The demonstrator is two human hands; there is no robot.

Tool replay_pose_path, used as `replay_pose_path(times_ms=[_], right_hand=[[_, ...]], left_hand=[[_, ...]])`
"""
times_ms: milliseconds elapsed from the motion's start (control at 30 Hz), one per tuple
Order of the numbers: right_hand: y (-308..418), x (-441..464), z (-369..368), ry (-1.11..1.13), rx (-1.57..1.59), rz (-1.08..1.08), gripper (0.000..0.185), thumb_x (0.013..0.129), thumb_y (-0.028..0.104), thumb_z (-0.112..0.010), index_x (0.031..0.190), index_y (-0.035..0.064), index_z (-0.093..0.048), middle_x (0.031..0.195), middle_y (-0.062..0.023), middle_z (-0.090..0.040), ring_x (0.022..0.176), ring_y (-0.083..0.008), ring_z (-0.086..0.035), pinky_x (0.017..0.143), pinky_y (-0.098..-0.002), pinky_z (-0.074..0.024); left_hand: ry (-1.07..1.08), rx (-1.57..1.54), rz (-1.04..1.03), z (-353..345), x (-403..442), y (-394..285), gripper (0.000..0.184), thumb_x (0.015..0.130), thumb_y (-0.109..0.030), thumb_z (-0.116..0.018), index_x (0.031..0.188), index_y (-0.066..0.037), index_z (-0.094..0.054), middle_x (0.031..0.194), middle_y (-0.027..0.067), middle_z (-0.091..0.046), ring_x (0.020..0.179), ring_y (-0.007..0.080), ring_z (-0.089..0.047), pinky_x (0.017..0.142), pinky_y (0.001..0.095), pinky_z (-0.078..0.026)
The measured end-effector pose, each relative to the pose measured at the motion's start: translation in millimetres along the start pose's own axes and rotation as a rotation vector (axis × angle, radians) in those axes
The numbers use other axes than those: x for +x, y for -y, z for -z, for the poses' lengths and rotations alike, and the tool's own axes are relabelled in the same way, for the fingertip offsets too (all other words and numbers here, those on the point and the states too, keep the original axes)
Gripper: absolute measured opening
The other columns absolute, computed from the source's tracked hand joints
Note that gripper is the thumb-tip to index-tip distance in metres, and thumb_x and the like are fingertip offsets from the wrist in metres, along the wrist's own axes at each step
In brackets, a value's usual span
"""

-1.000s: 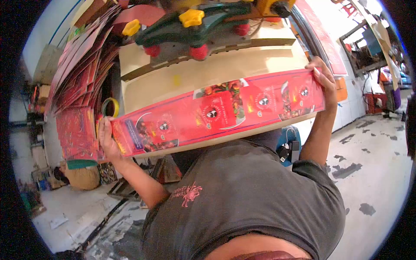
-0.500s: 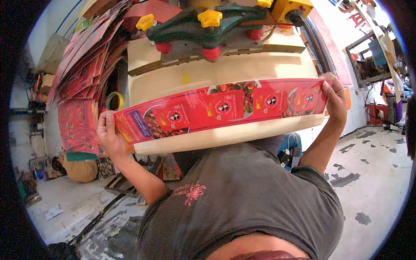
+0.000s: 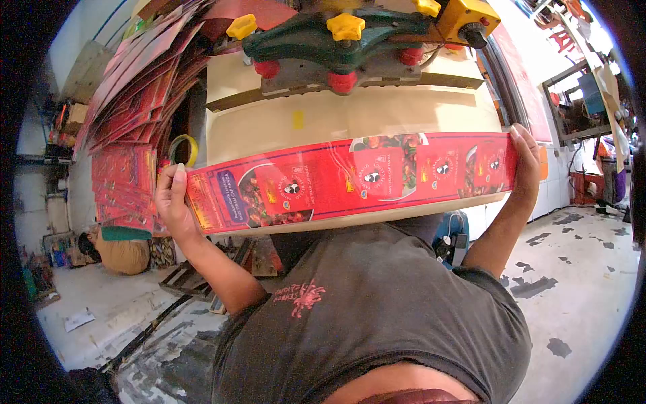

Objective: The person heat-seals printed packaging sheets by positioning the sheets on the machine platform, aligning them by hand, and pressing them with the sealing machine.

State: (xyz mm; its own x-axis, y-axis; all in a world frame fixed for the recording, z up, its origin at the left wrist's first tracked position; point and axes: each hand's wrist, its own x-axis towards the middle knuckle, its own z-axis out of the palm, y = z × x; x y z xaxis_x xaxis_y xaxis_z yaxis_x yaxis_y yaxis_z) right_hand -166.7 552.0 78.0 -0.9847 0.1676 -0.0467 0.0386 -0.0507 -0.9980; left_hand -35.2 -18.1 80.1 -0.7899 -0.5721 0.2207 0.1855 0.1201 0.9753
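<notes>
A long, glossy red printed sheet with food pictures and round logos stretches between my two hands. My left hand pinches its left end, thumb on top. At the other end, my right hand grips the right edge, with the fingers behind mostly hidden. The sheet lies low over the near part of a cream work surface, close to my body. Just beyond stands a machine with a dark green clamp frame, yellow star knobs and red feet.
Stacked red printed sheets lean at the left, with more flat ones below. A yellow tape roll sits beside the surface. A yellow control box is at upper right. A person crouches at far left.
The sheet and both hands have shifted slightly toward my body, and the sheet now covers more of the cream front edge. The whole view has moved a little too. Both grips stay.
</notes>
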Motion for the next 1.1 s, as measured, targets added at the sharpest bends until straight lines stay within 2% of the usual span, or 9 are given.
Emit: replay_pose_path(times_ms=[167,233,333,433,600,700,767,833,1100], right_hand=[[-3,1,5,0.164,0.052,-0.025,0.018,0.098,0.023,-0.064,0.096,0.0055,-0.067,0.088,0.0011,-0.065,0.084,-0.0063,-0.059,0.077,-0.0239,-0.0462],[-3,-5,-7,-0.152,0.036,0.037,0.020,0.100,0.022,-0.063,0.102,0.0031,-0.067,0.092,-0.0017,-0.065,0.086,-0.0084,-0.059,0.080,-0.0246,-0.0465],[-20,0,5,0.062,0.169,0.089,0.022,0.100,0.022,-0.063,0.106,0.0016,-0.066,0.095,-0.0031,-0.066,0.088,-0.0096,-0.060,0.082,-0.0246,-0.0469],[-16,-14,-29,0.057,0.207,0.083,0.021,0.100,0.022,-0.062,0.106,0.0018,-0.065,0.095,-0.0026,-0.065,0.087,-0.0098,-0.060,0.081,-0.0251,-0.0468],[-33,-13,-26,0.296,-0.061,0.228,0.020,0.098,0.019,-0.067,0.109,0.0027,-0.066,0.094,-0.0007,-0.063,0.085,-0.0085,-0.057,0.080,-0.0227,-0.0446],[4,-27,-48,0.258,-0.233,0.190,0.026,0.096,0.016,-0.070,0.118,0.0020,-0.066,0.099,-0.0027,-0.066,0.094,-0.0107,-0.060,0.085,-0.0264,-0.0459],[10,-27,-59,0.228,-0.262,0.220,0.033,0.094,0.014,-0.071,0.125,0.0037,-0.066,0.108,-0.0052,-0.070,0.103,-0.0142,-0.062,0.089,-0.0307,-0.0464],[26,-35,-81,0.061,-0.628,0.568,0.033,0.092,0.012,-0.072,0.124,0.0051,-0.066,0.115,-0.0069,-0.071,0.107,-0.0173,-0.063,0.091,-0.0338,-0.0465],[53,-77,-189,0.460,-0.541,0.830,0.028,0.084,0.011,-0.077,0.111,0.0042,-0.070,0.104,-0.0141,-0.064,0.099,-0.0326,-0.063,0.087,-0.0393,-0.0506]], left_hand=[[0.154,-0.047,0.052,28,2,17,0.038,0.102,-0.035,-0.064,0.115,0.000,-0.062,0.103,0.0062,-0.066,0.090,0.0121,-0.063,0.083,0.0280,-0.051],[0.295,-0.749,0.165,29,-10,22,0.075,0.096,-0.056,-0.063,0.147,-0.003,-0.047,0.142,0.0145,-0.057,0.130,0.0254,-0.055,0.112,0.0443,-0.043],[0.665,-1.320,0.034,-19,-26,19,0.103,0.086,-0.067,-0.067,0.158,-0.006,-0.027,0.154,0.0189,-0.045,0.145,0.0328,-0.041,0.119,0.0541,-0.035],[0.637,-1.163,0.077,-48,-46,26,0.099,0.086,-0.067,-0.067,0.159,-0.012,-0.027,0.156,0.0273,-0.040,0.141,0.0426,-0.046,0.114,0.0679,-0.034],[0.238,-0.705,0.208,-95,-83,28,0.060,0.098,-0.021,-0.069,0.148,-0.004,-0.040,0.139,0.0216,-0.058,0.121,0.0368,-0.064,0.101,0.0581,-0.055],[0.144,-0.785,0.235,-109,-90,10,0.043,0.100,-0.006,-0.060,0.139,-0.001,-0.046,0.129,0.0177,-0.063,0.112,0.0314,-0.069,0.090,0.0487,-0.064],[0.115,-0.769,0.216,-109,-91,8,0.039,0.099,-0.005,-0.059,0.137,0.001,-0.048,0.127,0.0186,-0.065,0.107,0.0305,-0.071,0.085,0.0469,-0.066],[0.159,-0.669,0.165,-106,-93,9,0.037,0.099,-0.002,-0.057,0.135,0.002,-0.050,0.125,0.0190,-0.065,0.103,0.0297,-0.072,0.081,0.0459,-0.067],[0.152,-0.595,0.176,-123,-105,-11,0.034,0.097,0.001,-0.059,0.131,0.003,-0.054,0.122,0.0165,-0.067,0.100,0.0264,-0.072,0.081,0.0440,-0.066]])
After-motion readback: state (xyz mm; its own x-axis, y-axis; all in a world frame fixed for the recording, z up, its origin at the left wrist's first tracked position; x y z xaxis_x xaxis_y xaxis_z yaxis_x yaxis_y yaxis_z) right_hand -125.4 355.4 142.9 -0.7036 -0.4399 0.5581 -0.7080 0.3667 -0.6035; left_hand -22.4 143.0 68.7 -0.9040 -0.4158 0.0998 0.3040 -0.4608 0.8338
